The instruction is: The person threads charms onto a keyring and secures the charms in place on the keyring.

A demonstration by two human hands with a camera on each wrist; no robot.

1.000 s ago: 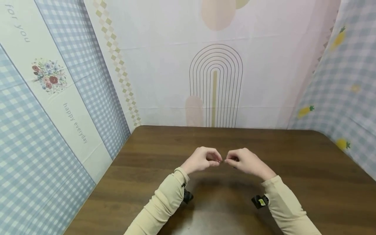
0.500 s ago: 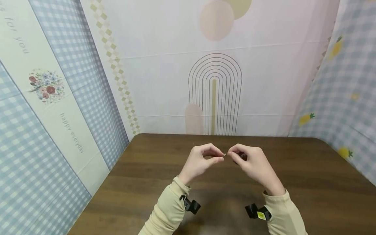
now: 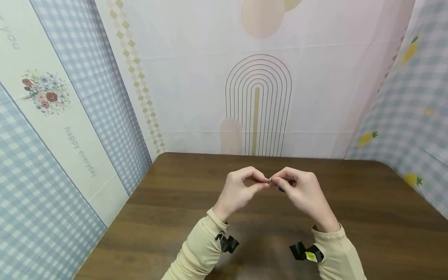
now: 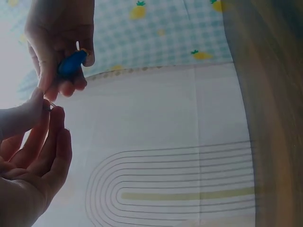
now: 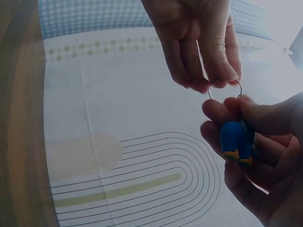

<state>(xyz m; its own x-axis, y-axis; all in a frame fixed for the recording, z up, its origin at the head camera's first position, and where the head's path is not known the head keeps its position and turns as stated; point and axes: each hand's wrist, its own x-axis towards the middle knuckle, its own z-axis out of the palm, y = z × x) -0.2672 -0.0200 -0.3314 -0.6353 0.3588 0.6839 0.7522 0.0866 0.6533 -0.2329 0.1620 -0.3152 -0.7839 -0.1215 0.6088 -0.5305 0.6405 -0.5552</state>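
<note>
Above the table, both hands meet at a small keychain. Its thin metal ring [image 5: 210, 91] is pinched between the thumb and fingers of my left hand [image 3: 238, 194]. My right hand [image 3: 305, 194] pinches the keychain where the ring joins the figure. A blue figurine [image 5: 232, 135] with orange feet dangles from it, against the curled fingers of the right hand in the right wrist view. In the left wrist view, the blue figurine [image 4: 71, 65] shows under the right hand. From the head, only a sliver of blue is visible; the fingers hide the rest.
Beneath the hands is a dark brown wooden table [image 3: 175, 217]. A white printed cloth [image 3: 189, 97] hangs behind its far edge. Blue checked cloths stand at the left [image 3: 105, 85] and right. Black wrist cameras [image 3: 229, 244] are strapped to both sleeves.
The hands have come closer together and turned slightly upward, and their fingertips now meet at the ring. A bit of the blue figurine has come into sight below the right hand.
</note>
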